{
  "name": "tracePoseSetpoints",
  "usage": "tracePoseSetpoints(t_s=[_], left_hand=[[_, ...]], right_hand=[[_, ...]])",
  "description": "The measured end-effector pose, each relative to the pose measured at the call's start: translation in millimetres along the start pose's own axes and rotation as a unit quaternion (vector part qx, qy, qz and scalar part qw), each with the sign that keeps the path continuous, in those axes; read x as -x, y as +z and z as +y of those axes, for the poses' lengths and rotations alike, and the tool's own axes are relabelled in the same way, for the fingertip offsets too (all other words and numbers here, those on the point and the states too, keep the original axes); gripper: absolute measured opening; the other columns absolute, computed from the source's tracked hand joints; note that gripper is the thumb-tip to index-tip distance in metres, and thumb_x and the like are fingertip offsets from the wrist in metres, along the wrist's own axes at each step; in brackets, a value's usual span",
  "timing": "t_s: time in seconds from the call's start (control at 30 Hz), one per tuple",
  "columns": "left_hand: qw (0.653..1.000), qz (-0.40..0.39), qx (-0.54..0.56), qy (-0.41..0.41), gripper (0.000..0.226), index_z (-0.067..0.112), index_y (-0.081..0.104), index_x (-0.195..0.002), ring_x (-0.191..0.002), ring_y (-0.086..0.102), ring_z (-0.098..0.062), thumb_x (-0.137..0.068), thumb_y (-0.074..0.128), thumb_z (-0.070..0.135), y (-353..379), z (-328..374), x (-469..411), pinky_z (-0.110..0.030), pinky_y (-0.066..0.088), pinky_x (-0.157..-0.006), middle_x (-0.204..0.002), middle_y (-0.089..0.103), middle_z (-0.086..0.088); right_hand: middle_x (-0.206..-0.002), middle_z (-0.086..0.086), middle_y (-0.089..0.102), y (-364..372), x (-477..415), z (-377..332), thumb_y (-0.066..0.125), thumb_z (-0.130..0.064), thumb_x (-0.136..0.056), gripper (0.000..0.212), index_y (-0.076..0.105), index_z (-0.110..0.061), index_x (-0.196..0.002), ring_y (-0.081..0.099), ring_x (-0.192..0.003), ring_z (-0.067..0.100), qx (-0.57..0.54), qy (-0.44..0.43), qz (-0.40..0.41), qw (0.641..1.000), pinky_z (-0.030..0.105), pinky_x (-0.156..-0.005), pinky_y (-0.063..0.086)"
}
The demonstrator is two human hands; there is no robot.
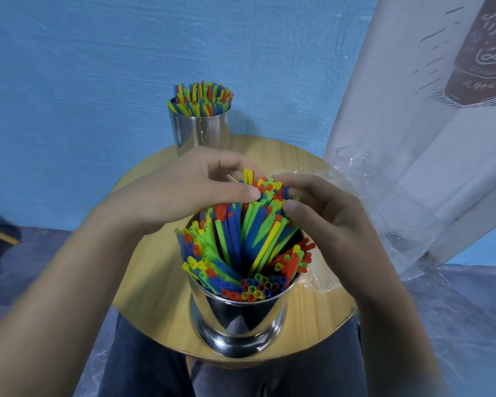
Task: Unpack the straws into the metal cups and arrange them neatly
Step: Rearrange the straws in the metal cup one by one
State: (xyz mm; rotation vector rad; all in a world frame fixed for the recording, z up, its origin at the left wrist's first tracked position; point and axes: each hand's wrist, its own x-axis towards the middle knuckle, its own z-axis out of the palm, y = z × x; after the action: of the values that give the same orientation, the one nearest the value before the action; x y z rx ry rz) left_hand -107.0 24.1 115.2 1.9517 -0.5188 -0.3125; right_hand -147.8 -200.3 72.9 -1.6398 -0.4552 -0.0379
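Head view, the only one there is: looks mostly done to me. The far cup (202, 130) at the worktop's (155, 282) far edge is already packed, its straw load (202, 97) standing upright and fairly even. The near cup (238, 319), close to the near edge, is full too, but its straws (241, 247) are a mess. They fan outward in clumps, long axes tilted off vertical, open tips up, leaning toward the rim with a gap in the middle. The left hand (184, 190) has its fingers (229, 161) curled over a tuft on the cup's far side, thumb pressed against the tips. The right hand (324, 213) is curled round the same tuft from the other side, thumb and fingers closing in on it. The empty-looking plastic wrapper (355, 196) lies at the right edge. So I'd say unpacking is finished, and what's left is squaring up this bunch so it stands straight.
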Motion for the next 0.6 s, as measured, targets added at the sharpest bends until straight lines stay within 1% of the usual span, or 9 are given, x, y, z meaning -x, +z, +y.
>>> tracePoseSetpoints(t_s=[0.07,0.13,0.23,0.3,0.33,0.43,0.47,0.53,0.6], left_hand=[[1.000,0.003,-0.019,0.015,0.014,0.027,0.076,-0.101,-0.090,0.077,-0.018,-0.087,0.073,0.031,0.8,1.2,-1.4,-0.031,0.062,-0.077,-0.094,0.078,-0.002],[0.998,0.013,-0.048,0.037,0.013,0.032,0.076,-0.094,-0.086,0.074,-0.017,-0.085,0.078,0.041,1.6,2.9,-2.3,-0.029,0.059,-0.074,-0.091,0.075,-0.001],[0.993,0.029,-0.092,0.061,0.015,0.034,0.074,-0.091,-0.089,0.069,-0.022,-0.083,0.072,0.047,2.6,4.1,-3.2,-0.041,0.057,-0.084,-0.092,0.072,-0.006],[0.992,0.031,-0.103,0.070,0.014,0.034,0.074,-0.092,-0.089,0.069,-0.021,-0.084,0.072,0.046,3.8,5.8,-2.7,-0.045,0.057,-0.087,-0.094,0.072,-0.005],[0.991,0.030,-0.103,0.076,0.012,0.033,0.074,-0.092,-0.090,0.069,-0.019,-0.085,0.073,0.043,4.5,6.4,-2.6,-0.042,0.057,-0.087,-0.094,0.072,-0.003],[0.990,0.023,-0.109,0.090,0.004,0.026,0.073,-0.093,-0.089,0.070,-0.012,-0.092,0.077,0.027,6.4,9.7,-2.1,-0.028,0.056,-0.082,-0.093,0.073,0.005],[0.989,0.021,-0.113,0.094,0.003,0.024,0.073,-0.094,-0.089,0.070,-0.011,-0.092,0.076,0.023,6.9,11.1,-2.0,-0.028,0.056,-0.081,-0.093,0.072,0.004],[0.986,0.021,-0.127,0.105,0.003,0.024,0.073,-0.093,-0.090,0.070,-0.014,-0.092,0.075,0.022,7.3,13.7,-1.5,-0.032,0.056,-0.083,-0.093,0.072,0.001],[0.983,0.027,-0.147,0.111,0.003,0.029,0.073,-0.091,-0.094,0.068,-0.013,-0.091,0.076,0.028,7.2,15.1,-1.1,-0.033,0.052,-0.086,-0.094,0.072,0.005]], right_hand=[[-0.107,0.004,0.076,-1.2,-0.1,1.0,0.055,-0.009,-0.103,0.023,0.069,-0.016,-0.121,0.074,-0.104,0.024,0.001,-0.010,-0.005,1.000,0.032,-0.080,0.061],[-0.106,0.003,0.076,-1.4,0.1,0.9,0.055,-0.012,-0.101,0.023,0.071,-0.018,-0.117,0.073,-0.104,0.024,0.007,-0.016,0.000,1.000,0.031,-0.080,0.061],[-0.102,0.001,0.075,-0.6,-0.6,0.3,0.057,-0.015,-0.102,0.017,0.072,-0.017,-0.110,0.073,-0.101,0.023,0.017,-0.028,0.013,0.999,0.031,-0.080,0.061],[-0.098,0.002,0.075,-0.1,-1.5,0.7,0.059,-0.016,-0.101,0.014,0.072,-0.014,-0.106,0.073,-0.098,0.022,0.017,-0.032,0.020,0.999,0.031,-0.079,0.060],[-0.096,0.001,0.075,0.1,-2.0,0.9,0.060,-0.016,-0.100,0.013,0.072,-0.014,-0.105,0.073,-0.096,0.022,0.018,-0.034,0.023,0.999,0.031,-0.079,0.059],[-0.091,-0.002,0.074,0.8,-3.1,1.2,0.062,-0.020,-0.096,0.011,0.072,-0.015,-0.099,0.072,-0.092,0.020,0.020,-0.034,0.036,0.999,0.032,-0.077,0.058],[-0.090,-0.002,0.073,0.7,-3.2,1.0,0.063,-0.021,-0.095,0.011,0.072,-0.015,-0.098,0.072,-0.091,0.019,0.020,-0.035,0.038,0.998,0.032,-0.077,0.058],[-0.090,-0.003,0.073,0.7,-3.3,1.2,0.063,-0.022,-0.095,0.011,0.071,-0.014,-0.098,0.072,-0.091,0.019,0.022,-0.037,0.041,0.998,0.033,-0.078,0.057],[-0.090,-0.003,0.073,0.7,-3.3,1.5,0.064,-0.022,-0.095,0.011,0.071,-0.014,-0.098,0.072,-0.091,0.019,0.022,-0.037,0.044,0.998,0.034,-0.078,0.058]])
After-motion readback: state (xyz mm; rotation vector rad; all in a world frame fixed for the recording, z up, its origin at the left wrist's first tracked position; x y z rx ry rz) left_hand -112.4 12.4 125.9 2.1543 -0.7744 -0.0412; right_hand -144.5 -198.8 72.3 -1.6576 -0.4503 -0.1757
